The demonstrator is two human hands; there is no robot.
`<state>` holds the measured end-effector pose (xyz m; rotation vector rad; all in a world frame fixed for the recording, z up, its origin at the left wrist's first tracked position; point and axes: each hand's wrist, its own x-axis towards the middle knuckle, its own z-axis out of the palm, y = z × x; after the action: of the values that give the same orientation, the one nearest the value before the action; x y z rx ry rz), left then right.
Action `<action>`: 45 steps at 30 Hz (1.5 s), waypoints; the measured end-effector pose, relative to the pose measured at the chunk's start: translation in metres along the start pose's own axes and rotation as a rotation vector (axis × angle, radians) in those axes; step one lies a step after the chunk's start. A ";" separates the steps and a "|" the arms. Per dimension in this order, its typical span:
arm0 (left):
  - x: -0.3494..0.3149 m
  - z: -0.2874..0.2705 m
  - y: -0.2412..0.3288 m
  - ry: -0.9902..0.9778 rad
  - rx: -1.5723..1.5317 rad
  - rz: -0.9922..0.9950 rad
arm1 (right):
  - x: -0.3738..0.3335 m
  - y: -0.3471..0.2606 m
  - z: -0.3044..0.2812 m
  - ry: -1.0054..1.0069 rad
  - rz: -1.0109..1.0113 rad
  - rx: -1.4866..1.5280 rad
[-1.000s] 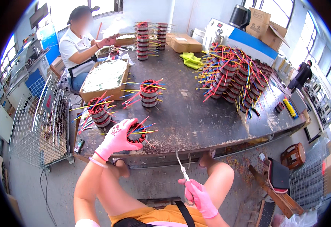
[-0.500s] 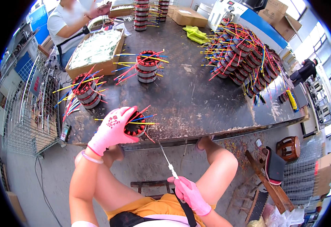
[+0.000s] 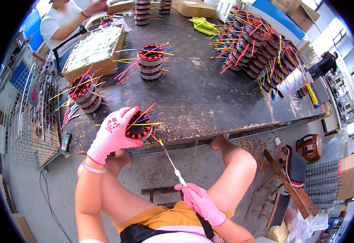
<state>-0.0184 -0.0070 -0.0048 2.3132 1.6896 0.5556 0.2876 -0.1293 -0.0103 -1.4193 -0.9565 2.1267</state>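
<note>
My left hand [image 3: 114, 133], in a pink glove, is closed around a motor stator [image 3: 145, 130] at the table's front edge. The stator is tilted, its red-toothed opening facing up and right, with red, blue and yellow wires sticking out. My right hand [image 3: 201, 202], gloved in pink too, grips a slim rod-like tool [image 3: 180, 177] with a white front section and thin metal shaft. The tool's tip is at a red wire's end beside the stator's lower rim, with a small yellow-orange spot there. Whether tip and wire touch, I cannot tell. The glove hides the stator's left side.
Two short stator stacks [image 3: 150, 67] [image 3: 87, 95] stand beyond my left hand. A large pile of wired stators [image 3: 262, 52] lies at the right. An open box of pale strips [image 3: 92, 49] is far left, near a seated co-worker [image 3: 61, 24]. A green cloth [image 3: 203, 26] lies farther back.
The tool has moved up and left, its tip now nearer the stator's rim, where a yellow-orange spot has appeared. The whole view has shifted slightly; my left hand keeps hold of the stator.
</note>
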 end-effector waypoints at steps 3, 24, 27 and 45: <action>0.000 0.001 0.001 0.000 0.015 -0.008 | -0.001 -0.001 0.000 0.001 -0.013 0.005; 0.000 0.002 0.001 -0.014 0.034 -0.003 | 0.003 0.001 -0.003 -0.017 -0.007 0.022; 0.001 0.003 0.001 -0.008 0.030 0.003 | 0.003 0.001 -0.003 -0.009 -0.010 0.030; 0.001 0.004 0.004 0.002 0.007 -0.006 | 0.002 0.002 -0.004 -0.001 -0.027 0.060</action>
<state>-0.0135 -0.0070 -0.0067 2.3130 1.7016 0.5517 0.2906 -0.1284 -0.0143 -1.3693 -0.8998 2.1190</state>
